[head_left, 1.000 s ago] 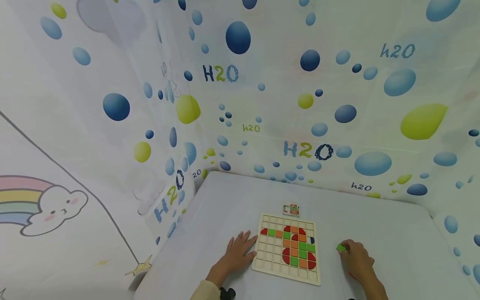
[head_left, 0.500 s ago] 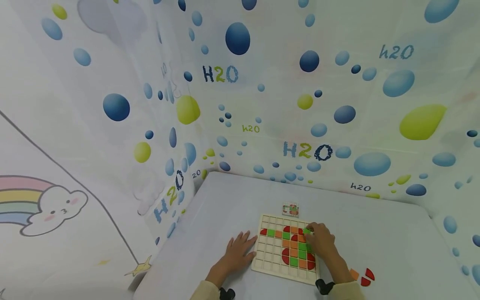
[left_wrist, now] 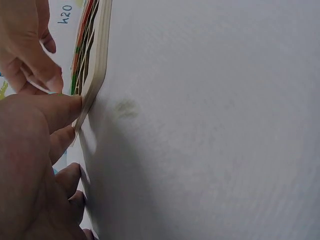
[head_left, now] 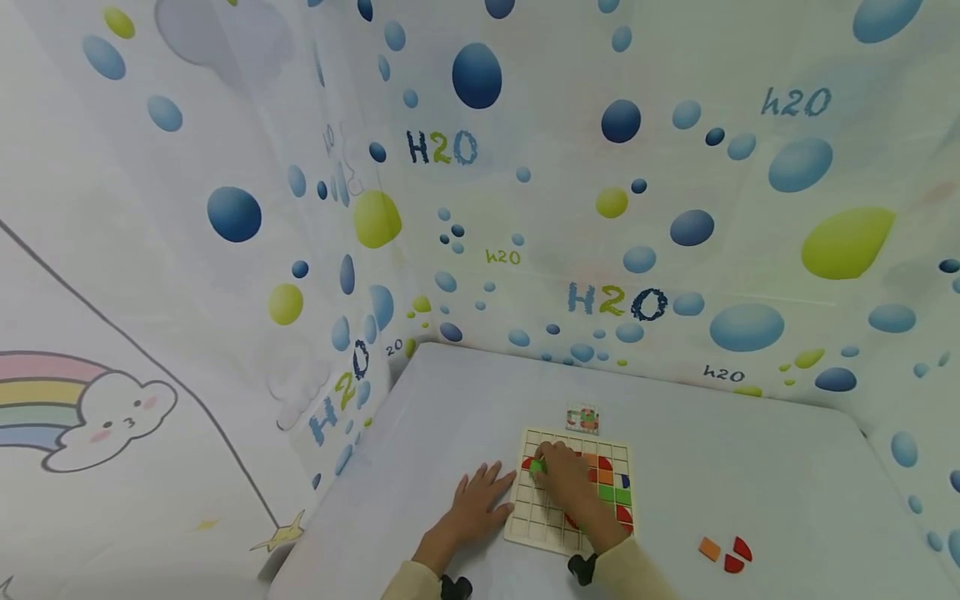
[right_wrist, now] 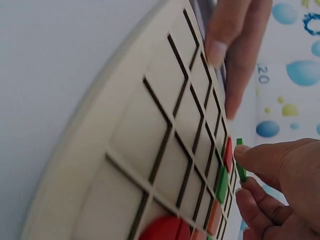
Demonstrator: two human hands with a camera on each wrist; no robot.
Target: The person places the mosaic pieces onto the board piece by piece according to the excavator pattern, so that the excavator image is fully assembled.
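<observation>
A square wooden grid board (head_left: 525, 521) lies on the table, holding red, green, orange and blue flat pieces in several of its cells. Along its left edge rests my left hand (head_left: 474, 504), fingers spread; in the left wrist view the fingertips (left_wrist: 75, 102) touch the board's side. My right hand (head_left: 568, 482) is over the upper left of the grid. Between thumb and fingers it pinches a thin green tile (right_wrist: 241, 170), just above the board beside a red piece (right_wrist: 228, 154). The right hand and forearm hide much of the board's middle in the head view.
A small patterned card (head_left: 582, 418) lies beyond the board's far edge. To the right on the white table (head_left: 787, 475) are a loose orange tile (head_left: 709, 548) and two red quarter-round pieces (head_left: 742, 547). A printed curtain (head_left: 525, 217) stands behind the table.
My right hand carried the green tile from the table's right side to the board's upper right, then leftward to its upper left. The left hand stays put.
</observation>
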